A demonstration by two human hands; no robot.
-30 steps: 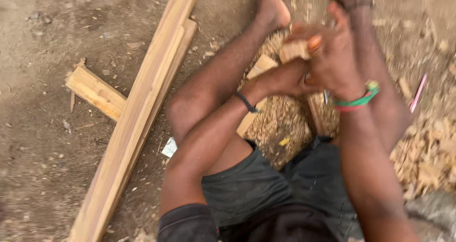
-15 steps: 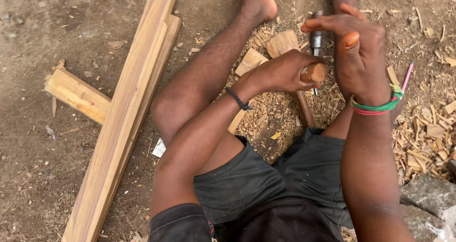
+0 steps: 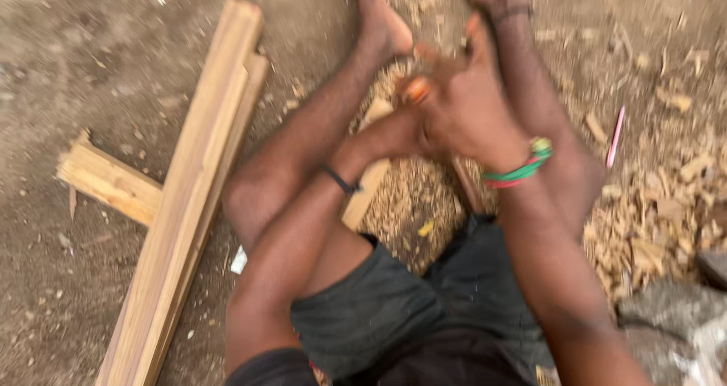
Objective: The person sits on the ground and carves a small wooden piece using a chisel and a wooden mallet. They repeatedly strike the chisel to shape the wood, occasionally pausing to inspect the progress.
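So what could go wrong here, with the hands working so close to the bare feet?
1. The right hand and left hand work close together over a piece of wood; a slip might hurt a finger.
2. The bare feet sit right beside the work and could be struck.
3. Wood chips lie all around bare legs, so splinters seem possible.

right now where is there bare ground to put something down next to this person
Bare dirt lies left of the long pale wooden planks, above and below the short wooden offcut. It is crowded between the legs, where both hands meet over wood shavings, and on the right among the heaped wood chips.
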